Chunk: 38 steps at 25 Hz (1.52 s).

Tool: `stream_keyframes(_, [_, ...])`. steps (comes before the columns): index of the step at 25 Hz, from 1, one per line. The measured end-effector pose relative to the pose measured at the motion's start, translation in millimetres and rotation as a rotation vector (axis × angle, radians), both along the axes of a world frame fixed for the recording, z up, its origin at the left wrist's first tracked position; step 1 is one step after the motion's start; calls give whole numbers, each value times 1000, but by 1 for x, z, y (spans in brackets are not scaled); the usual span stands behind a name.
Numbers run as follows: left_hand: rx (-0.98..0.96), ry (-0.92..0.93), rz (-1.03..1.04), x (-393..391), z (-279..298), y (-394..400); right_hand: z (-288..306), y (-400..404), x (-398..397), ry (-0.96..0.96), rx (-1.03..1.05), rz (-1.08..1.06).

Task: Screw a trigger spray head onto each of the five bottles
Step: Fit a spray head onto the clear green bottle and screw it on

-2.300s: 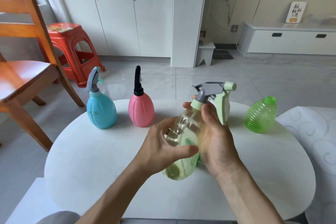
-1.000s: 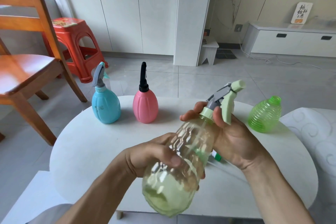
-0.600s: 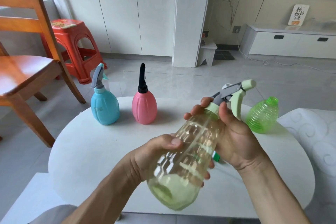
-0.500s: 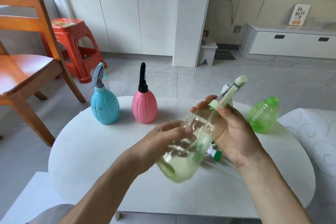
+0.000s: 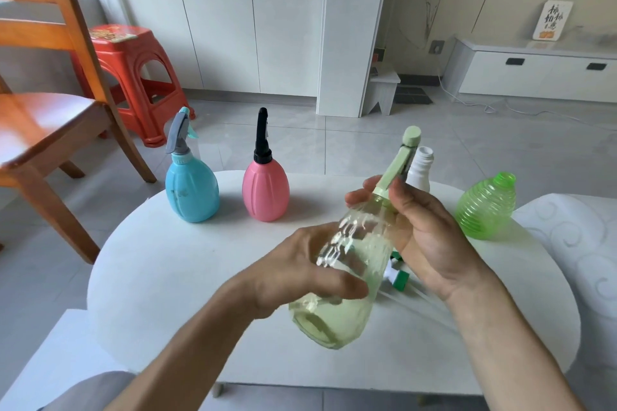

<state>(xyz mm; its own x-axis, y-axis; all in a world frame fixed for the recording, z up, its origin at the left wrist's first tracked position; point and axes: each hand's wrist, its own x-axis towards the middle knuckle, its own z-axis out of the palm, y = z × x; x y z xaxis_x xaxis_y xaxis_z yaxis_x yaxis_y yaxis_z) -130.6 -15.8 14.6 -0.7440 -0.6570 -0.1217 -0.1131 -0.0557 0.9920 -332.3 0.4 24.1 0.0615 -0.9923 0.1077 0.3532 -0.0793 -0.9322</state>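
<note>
Here, above a white round table (image 5: 187, 264), held tilted in both hands: a clear pale-green bottle (image 5: 347, 264), base toward the camera, neck up and away. Left hand (image 5: 300, 274) wrapped around the lower body, thumb across the front, fingers behind. Right hand (image 5: 424, 237) clasped around the shoulder and neck, fingertips curled on the collar of a pale-green trigger spray head (image 5: 400, 160) seated on the neck and pointing up and away. Just behind that head, a white bottle (image 5: 421, 167), mouth open, mostly hidden by the right hand. Further right, a green ribbed bottle (image 5: 485, 207), also uncapped, standing upright on the table. At the far left of the table, upright and just beside each other, a blue bottle (image 5: 192, 190) with a grey trigger head and a pink bottle (image 5: 265, 190) with a black one. Below the held bottle, lying on the table, a loose green-and-white spray head (image 5: 397, 275), partly hidden. Off the table's left, a wooden chair (image 5: 43, 123) and a red stool (image 5: 130, 70).
</note>
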Motion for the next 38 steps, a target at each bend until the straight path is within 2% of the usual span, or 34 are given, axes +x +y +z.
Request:
stream_keyframes(5, [259,171,-140,1,-5,0,4,6,-2,-217,-1,159])
stream_keyframes(9, [410,312,-262,1,-1,4,7,9,0,-279,-23,226])
stream_keyframes(11, [375,509,-335,-2,4,4,7,9,1,-287,-16,234])
stream_keyframes(12, [308,588,-267,4,10,3,7,9,1,-290,-8,231])
stream_keyframes(14, [367,649,-343,2,10,1,6,9,-1,-300,12,232])
stream_keyframes(15, [412,596,-424,-4,5,2,6,9,-2,-290,18,224])
stream_keyframes(16, [475,454,-408,-8,0,5,7,8,-3,-261,27,198])
stream_keyframes(17, [405,331,-267,-5,-7,4,8,7,-4,-210,47,148])
stream_keyframes(19, [158,123,-28,-9,-14,5,6,5,-1,-69,121,-14])
stream_keyframes(23, [-500,-359,375,-24,-16,20,-11,-1,19,155,167,-395])
stream_keyframes(24, [-545,-379,405,-27,-17,21,-13,-3,22,166,162,-431])
stream_keyframes(25, [-486,-349,397,-28,-16,21,-13,-3,21,137,157,-404])
stream_keyframes(27, [-308,-228,328,-26,-11,18,-7,-3,14,-37,154,-200])
stream_keyframes(30, [-276,-168,298,-23,-8,14,-2,0,0,-192,110,-18])
stream_keyframes(38, [-364,-170,320,-21,-12,18,0,5,11,-125,104,-179])
